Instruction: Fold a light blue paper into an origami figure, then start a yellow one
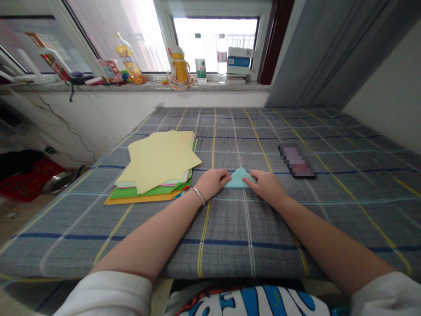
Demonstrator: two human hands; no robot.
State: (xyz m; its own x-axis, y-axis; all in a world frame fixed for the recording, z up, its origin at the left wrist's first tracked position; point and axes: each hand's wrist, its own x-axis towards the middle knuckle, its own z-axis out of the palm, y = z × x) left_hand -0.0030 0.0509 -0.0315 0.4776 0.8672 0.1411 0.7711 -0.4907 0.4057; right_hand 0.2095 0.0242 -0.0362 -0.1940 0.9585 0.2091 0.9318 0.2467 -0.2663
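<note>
A left hand (214, 181) and right hand (264, 182) pinch opposite sides of a light-blue folded paper triangle (239, 179) near frame center.

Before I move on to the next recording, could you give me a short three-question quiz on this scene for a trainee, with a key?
1. Multiple choice: what do the left hand and the right hand both touch?
a) the phone
b) the light-blue folded paper
c) the curtain

2. True or false: the paper stack lies on the person's right of the light-blue folded paper.

3. Short answer: which wrist wears the bracelet?

Key:
1. b
2. False; the stack lies on the person's left of it.
3. The left wrist.
</note>
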